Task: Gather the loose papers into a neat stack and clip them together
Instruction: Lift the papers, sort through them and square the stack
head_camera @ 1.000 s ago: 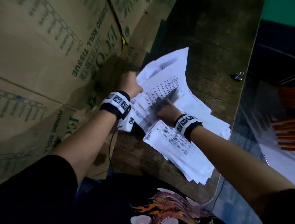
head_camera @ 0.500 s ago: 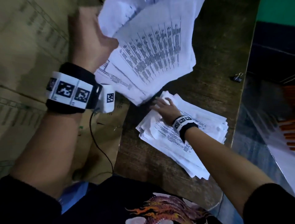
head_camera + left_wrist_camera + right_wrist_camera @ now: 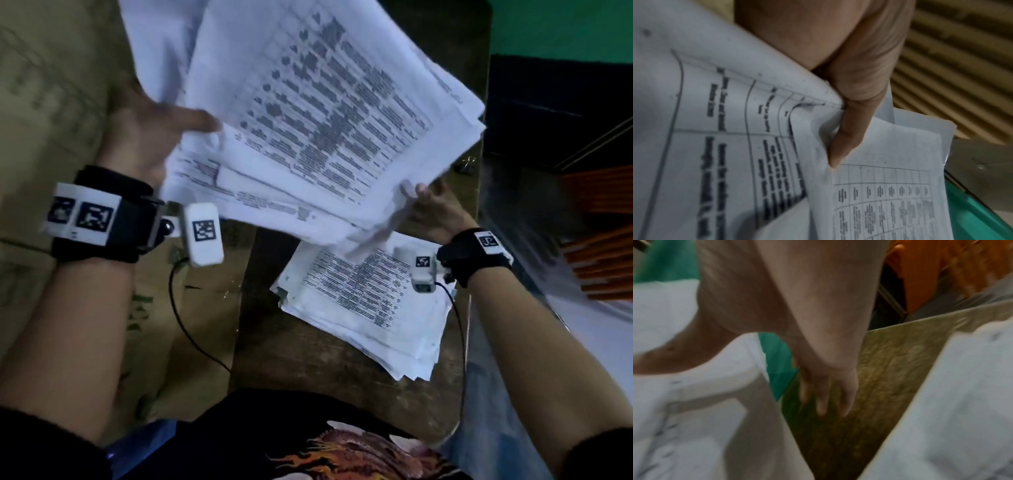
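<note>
Head view: left hand (image 3: 144,137) pinches a raised, fanned sheaf (image 3: 325,113), thumb on top; right hand (image 3: 433,209), fingers loosely spread, meets its lower corner; remaining pile (image 3: 363,301) lies on the worktop (image 3: 308,363) beneath them; binder clip (image 3: 466,165) beyond; best square the sheaf's edges before joining it to the pile.

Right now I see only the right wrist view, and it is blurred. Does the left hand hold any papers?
Observer: Yes. The left hand grips a raised bundle, with the thumb on top.
Operator: Are there papers on the table too?
Observer: Yes. A pile lies on the table, below the bundle.
Operator: Where is the clip?
Observer: The clip lies near the table's right edge, and no hand touches it.
</note>
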